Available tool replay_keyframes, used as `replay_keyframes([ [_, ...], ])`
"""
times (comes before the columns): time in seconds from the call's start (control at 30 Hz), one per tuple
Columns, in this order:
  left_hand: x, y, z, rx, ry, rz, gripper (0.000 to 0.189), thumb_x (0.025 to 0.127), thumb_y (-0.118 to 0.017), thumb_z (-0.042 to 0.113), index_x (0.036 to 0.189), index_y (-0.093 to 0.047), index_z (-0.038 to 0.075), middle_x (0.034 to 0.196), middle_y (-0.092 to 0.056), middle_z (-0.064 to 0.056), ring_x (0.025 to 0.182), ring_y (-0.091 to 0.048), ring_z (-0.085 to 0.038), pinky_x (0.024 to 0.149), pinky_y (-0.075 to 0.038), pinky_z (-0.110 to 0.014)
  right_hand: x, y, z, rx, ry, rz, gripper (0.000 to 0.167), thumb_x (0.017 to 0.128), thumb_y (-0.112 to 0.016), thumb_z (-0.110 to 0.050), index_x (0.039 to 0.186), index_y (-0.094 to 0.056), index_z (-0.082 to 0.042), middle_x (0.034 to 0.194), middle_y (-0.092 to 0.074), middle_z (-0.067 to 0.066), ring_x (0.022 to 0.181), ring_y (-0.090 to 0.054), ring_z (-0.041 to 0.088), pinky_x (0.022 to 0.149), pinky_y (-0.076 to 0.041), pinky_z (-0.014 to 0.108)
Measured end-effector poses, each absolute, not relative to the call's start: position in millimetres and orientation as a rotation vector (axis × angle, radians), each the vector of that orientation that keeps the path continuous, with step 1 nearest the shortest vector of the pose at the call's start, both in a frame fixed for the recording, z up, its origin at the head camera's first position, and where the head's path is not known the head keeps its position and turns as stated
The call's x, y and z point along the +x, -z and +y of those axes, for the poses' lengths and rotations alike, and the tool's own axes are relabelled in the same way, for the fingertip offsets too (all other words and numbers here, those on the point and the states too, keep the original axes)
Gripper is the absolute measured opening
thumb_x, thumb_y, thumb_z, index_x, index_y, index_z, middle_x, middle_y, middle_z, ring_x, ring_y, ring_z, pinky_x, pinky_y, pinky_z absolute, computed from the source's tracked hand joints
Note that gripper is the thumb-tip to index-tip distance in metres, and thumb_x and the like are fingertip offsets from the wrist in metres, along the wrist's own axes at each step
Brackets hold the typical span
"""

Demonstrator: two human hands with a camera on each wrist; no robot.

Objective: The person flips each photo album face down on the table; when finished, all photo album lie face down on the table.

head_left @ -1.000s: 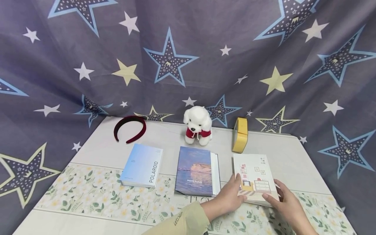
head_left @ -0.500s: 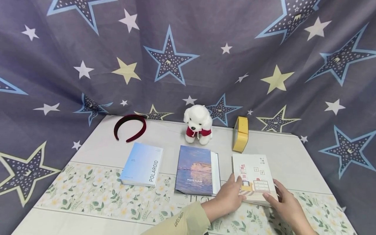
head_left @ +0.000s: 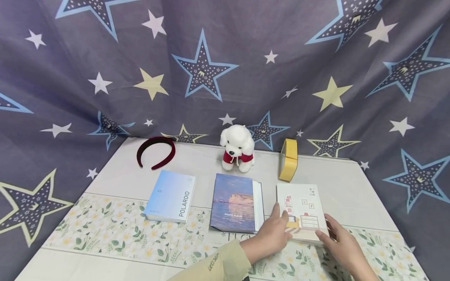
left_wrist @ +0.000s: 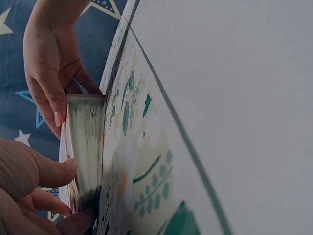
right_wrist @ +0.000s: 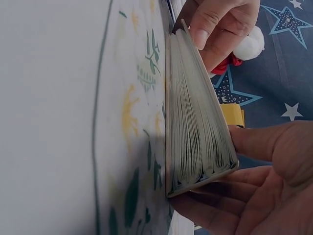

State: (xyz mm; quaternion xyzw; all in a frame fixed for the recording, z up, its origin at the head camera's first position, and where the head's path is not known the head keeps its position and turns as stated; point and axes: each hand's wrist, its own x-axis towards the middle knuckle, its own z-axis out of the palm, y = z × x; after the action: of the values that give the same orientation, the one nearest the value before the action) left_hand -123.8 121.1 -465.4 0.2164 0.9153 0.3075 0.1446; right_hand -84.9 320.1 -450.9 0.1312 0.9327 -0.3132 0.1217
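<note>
A thick white photo album (head_left: 299, 195), its cover drawn with a dresser and small pictures, lies at the right of the table between both hands. My left hand (head_left: 272, 234) holds its left side near the front corner, thumb on the cover's edge. On the opposite side, my right hand (head_left: 344, 246) grips the right edge, thumb on top and fingers along the spine side. From the right wrist view, the page block (right_wrist: 195, 122) is wedge-shaped, thicker toward the right hand. Just left of these hands lies a blue seascape photo album (head_left: 232, 203).
A light-blue POLAROID album (head_left: 170, 195) lies farther left. Along the back are a dark red headband (head_left: 168, 158), a white plush dog (head_left: 238, 142) in red and an upright yellow object (head_left: 290, 160). A star-patterned curtain (head_left: 246, 23) hangs behind the table.
The white photo album has shifted slightly left, toward the seascape album. My right hand has moved left with it, and both hands keep their hold.
</note>
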Motion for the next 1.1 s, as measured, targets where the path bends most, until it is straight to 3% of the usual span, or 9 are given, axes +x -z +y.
replay_keyframes([
  [0.5, -124, 463, 120, 0.662, -0.747, 2.717, 0.065, 0.087, -0.070, 0.029, 0.144, -0.047, 0.009, 0.156, -0.025, -0.024, 0.113, -0.062, -0.029, 0.088, -0.053, -0.028, -86, 452, 320, 0.334, 0.848, 2.767, 0.087, 0.095, -0.055, -0.050, 0.150, -0.021, 0.008, 0.144, -0.032, 0.038, 0.125, -0.042, 0.054, 0.096, -0.044, 0.057],
  [0.7, -125, 463, 117, 0.725, -0.663, 2.742, 0.061, 0.088, -0.068, 0.029, 0.143, -0.049, 0.008, 0.154, -0.028, -0.026, 0.111, -0.063, -0.029, 0.080, -0.056, -0.027, -85, 450, 316, 0.332, 0.843, 2.763, 0.098, 0.092, -0.057, -0.054, 0.154, -0.007, 0.004, 0.144, -0.029, 0.040, 0.125, -0.042, 0.053, 0.098, -0.040, 0.061],
  [0.77, -125, 463, 115, 0.757, -0.618, 2.766, 0.058, 0.089, -0.068, 0.028, 0.141, -0.052, 0.008, 0.153, -0.031, -0.025, 0.117, -0.060, -0.029, 0.082, -0.056, -0.028, -85, 449, 315, 0.318, 0.838, 2.768, 0.101, 0.091, -0.058, -0.056, 0.154, -0.005, 0.002, 0.145, -0.026, 0.040, 0.126, -0.042, 0.053, 0.099, -0.037, 0.063],
  [0.93, -123, 463, 111, 0.843, -0.561, 2.857, 0.046, 0.091, -0.066, 0.029, 0.133, -0.060, 0.013, 0.151, -0.038, -0.018, 0.130, -0.049, -0.025, 0.091, -0.052, -0.031, -83, 447, 308, 0.270, 0.816, 2.802, 0.100, 0.089, -0.064, -0.053, 0.153, -0.014, 0.006, 0.146, -0.026, 0.039, 0.127, -0.039, 0.054, 0.098, -0.038, 0.064],
  [1.1, -120, 461, 104, 0.870, -0.623, 2.913, 0.040, 0.092, -0.064, 0.030, 0.130, -0.062, 0.017, 0.152, -0.039, -0.014, 0.133, -0.045, -0.023, 0.094, -0.050, -0.032, -82, 444, 298, 0.221, 0.836, 2.900, 0.081, 0.093, -0.065, -0.039, 0.148, -0.029, 0.007, 0.143, -0.035, 0.037, 0.125, -0.043, 0.052, 0.094, -0.047, 0.056],
])
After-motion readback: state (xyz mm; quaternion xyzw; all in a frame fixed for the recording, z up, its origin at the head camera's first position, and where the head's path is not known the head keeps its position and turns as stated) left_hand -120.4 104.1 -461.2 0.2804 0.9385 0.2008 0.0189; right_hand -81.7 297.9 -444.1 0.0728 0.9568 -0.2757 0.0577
